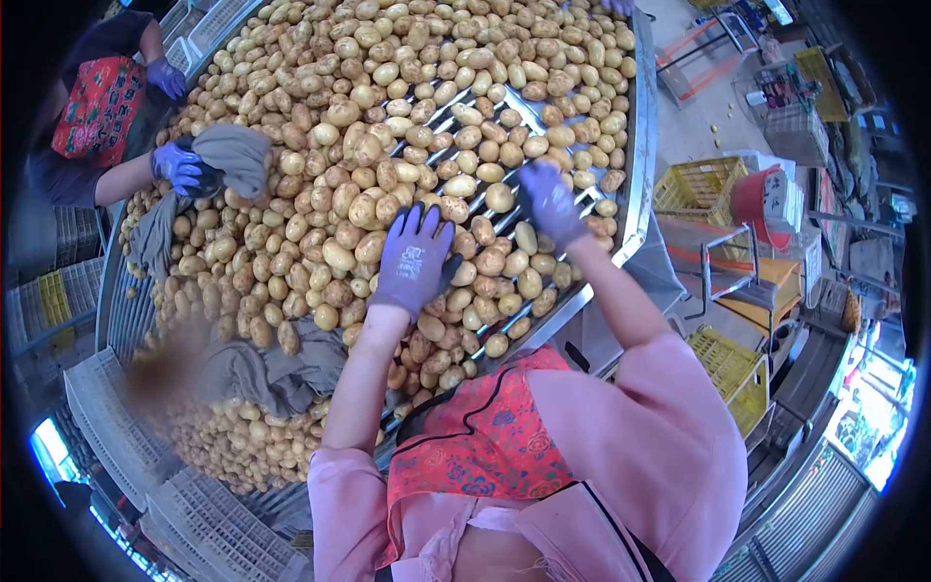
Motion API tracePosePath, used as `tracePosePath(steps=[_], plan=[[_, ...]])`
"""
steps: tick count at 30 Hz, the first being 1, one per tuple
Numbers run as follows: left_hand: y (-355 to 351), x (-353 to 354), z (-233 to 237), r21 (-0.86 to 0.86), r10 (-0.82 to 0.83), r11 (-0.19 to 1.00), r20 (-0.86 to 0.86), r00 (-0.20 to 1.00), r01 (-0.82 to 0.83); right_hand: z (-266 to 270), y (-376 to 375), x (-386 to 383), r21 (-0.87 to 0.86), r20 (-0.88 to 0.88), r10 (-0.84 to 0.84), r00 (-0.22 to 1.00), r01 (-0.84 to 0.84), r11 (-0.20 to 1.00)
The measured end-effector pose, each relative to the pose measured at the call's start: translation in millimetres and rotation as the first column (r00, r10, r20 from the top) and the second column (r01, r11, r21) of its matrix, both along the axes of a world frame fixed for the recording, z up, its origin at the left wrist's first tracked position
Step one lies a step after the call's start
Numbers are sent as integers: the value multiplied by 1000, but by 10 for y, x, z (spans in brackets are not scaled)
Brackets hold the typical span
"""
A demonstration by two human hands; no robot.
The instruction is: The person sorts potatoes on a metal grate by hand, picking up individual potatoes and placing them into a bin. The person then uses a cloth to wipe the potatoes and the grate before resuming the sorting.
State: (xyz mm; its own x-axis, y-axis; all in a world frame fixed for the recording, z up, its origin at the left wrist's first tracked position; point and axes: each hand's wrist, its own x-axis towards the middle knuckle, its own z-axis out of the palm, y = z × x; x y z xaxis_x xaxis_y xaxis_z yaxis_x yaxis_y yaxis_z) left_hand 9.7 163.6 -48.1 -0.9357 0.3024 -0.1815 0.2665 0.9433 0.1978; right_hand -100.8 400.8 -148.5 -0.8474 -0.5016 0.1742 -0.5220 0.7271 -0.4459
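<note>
My left hand, in a purple glove with dark fingertips, lies palm down with its fingers spread on the potatoes. The potatoes are pale brown, some with darker patches, and form a wide heap. To its right, my right hand, gloved alike, is over metal bars that show between the potatoes. Its fingers are partly hidden and blurred, so whether they grip a potato cannot be made out.
A co-worker's gloved hand is by a grey cloth at the left; another grey cloth lies nearer. A metal rim bounds the heap at right. Beyond it stand yellow crates and a red bucket. White crates stand lower left.
</note>
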Motion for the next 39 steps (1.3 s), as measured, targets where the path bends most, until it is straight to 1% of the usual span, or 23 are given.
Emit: tracePosePath(steps=[2, 4, 6, 7, 11, 14, 16, 18, 19, 20, 21, 22, 23, 24, 25, 26, 28, 29, 30, 32, 36, 38, 39], plan=[[-36, 83, -219, -2, -22, 1000, -50, 999, 22, 91, 124, -298, -63, 59, -98, 993, 102, 993], [-11, 98, -298, 20, -16, 1000, -106, 994, 18, 301, 243, -281, -408, 265, -141, 954, 244, 880], [11, 150, -261, 60, -5, 998, -154, 988, 15, 788, 326, 69, -421, 224, -448, 866, 500, 757], [42, 215, -221, 57, -30, 998, -190, 981, 41, 628, 589, 150, -556, 138, -439, 888, 436, 708], [108, 478, -112, 78, -65, 994, -120, 991, 75, 671, 2024, 634, -489, -243, -727, 642, 566, 664], [164, 647, -74, 146, -81, 985, -80, 993, 92, 505, 3319, 772, -771, 178, -830, 528, 599, 217], [130, 780, -69, 133, -111, 986, 77, 991, 100, 129, 4215, 811, -554, 313, -863, 397, 814, 174], [174, 956, -53, 126, -49, 991, 56, 997, 42, -88, 4286, 797, 125, -257, -939, 227, 972, 200], [150, 990, -45, 146, -46, 989, 67, 997, 36, -37, 4095, 760, 206, -11, -968, 249, 948, 242], [140, 1040, -10, 167, -44, 986, 87, 995, 29, 55, 3622, 787, 229, -250, -837, 487, 870, 438], [179, 1058, 107, 155, -8, 988, 104, 995, -8, 851, 2449, 793, 344, -127, -813, 568, 794, 501], [173, 1074, 89, 223, -25, 975, 57, 998, 11, 329, 2350, 909, 288, -350, -534, 769, 631, 720], [185, 1059, 124, 237, -33, 972, 101, 994, 9, 361, 1668, 1055, 344, -504, -313, 805, 519, 782], [205, 1035, 154, 253, -45, 967, 146, 988, 6, 459, 1021, 1188, 329, -59, -371, 927, 369, 869], [215, 988, 130, 271, -11, 962, 128, 992, -24, 258, 607, 1314, 134, -91, -132, 987, 144, 980], [205, 901, 152, 263, 2, 964, 135, 991, -38, 347, 188, 1413, 23, 127, 15, 992, -18, 1000], [145, 646, 265, 202, 61, 977, 19, 998, -63, 254, -298, 1468, 419, -30, -101, 994, 104, 902], [84, 530, 285, 95, 93, 992, -45, 995, -88, 195, -295, 1288, 363, 50, -91, 995, 67, 929], [4, 435, 277, -11, 115, 993, -110, 987, -117, 26, -246, 1066, 572, -17, -43, 999, 45, 819], [-158, 390, 207, -142, 170, 968, -245, 954, -209, 77, -219, 613, 364, -46, -168, 985, 173, 915], [-265, 556, 167, -184, 170, 967, -50, 984, -176, -207, -215, -408, 578, -201, -72, 977, 177, 797], [-182, 707, 151, -81, 207, 975, 5, 978, -206, -376, -203, -1029, 509, -277, -132, 952, 262, 820], [-128, 775, 135, -38, 199, 980, 43, 979, -197, -101, -308, -1288, 506, -147, -227, 963, 270, 819]])
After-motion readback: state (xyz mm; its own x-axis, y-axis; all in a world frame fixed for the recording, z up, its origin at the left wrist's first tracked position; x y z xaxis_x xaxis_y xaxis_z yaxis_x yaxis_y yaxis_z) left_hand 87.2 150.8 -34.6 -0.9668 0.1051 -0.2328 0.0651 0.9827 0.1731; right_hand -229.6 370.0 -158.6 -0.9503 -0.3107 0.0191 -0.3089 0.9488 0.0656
